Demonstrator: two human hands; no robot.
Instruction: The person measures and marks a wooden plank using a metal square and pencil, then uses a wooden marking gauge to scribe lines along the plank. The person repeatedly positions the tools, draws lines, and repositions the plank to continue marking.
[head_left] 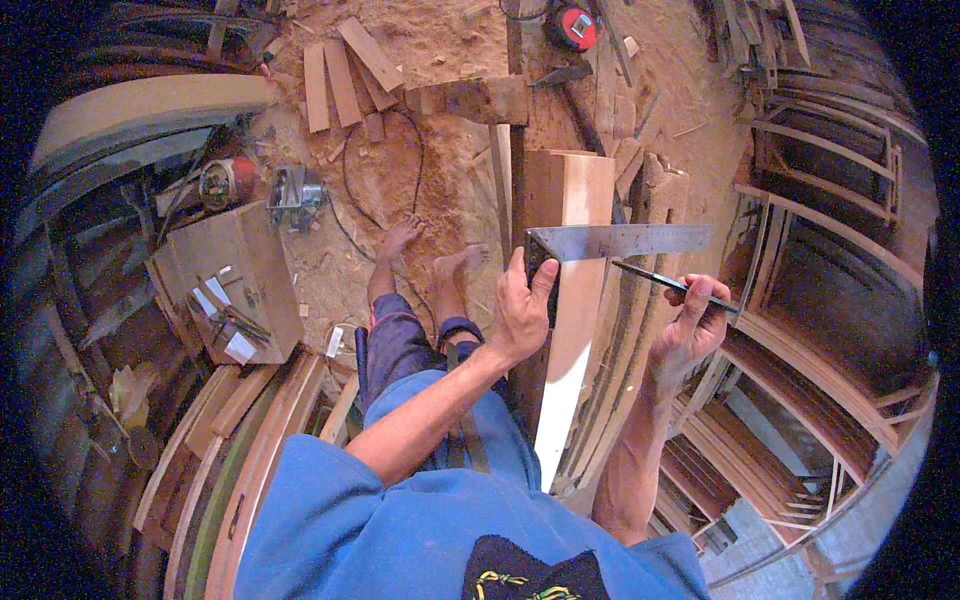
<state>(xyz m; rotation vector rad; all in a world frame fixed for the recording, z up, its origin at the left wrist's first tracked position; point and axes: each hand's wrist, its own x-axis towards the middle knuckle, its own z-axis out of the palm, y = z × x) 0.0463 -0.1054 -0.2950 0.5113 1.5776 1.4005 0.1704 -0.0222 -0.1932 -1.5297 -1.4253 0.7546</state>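
A pale wooden beam [582,290] runs lengthwise in front of me, a little right of the middle. Across its top lies a try square with a steel blade [640,241], which reaches past the beam's right edge. My left hand [522,312] is closed on the square's dark stock [544,268], thumb on top, at the beam's left side. In my right hand [692,322], fingers pinched, is a dark pencil [660,277]. Its tip points left, close to the blade's near edge at the beam's right side; I cannot tell whether it touches the wood.
Sawdust covers the floor [450,130] around my bare feet. Cut boards [342,85], a black cable [421,165] and a hammer-like tool [562,76] lie beyond. A wooden box [262,265] with small items stands left. Wooden frames [830,270] line the right side.
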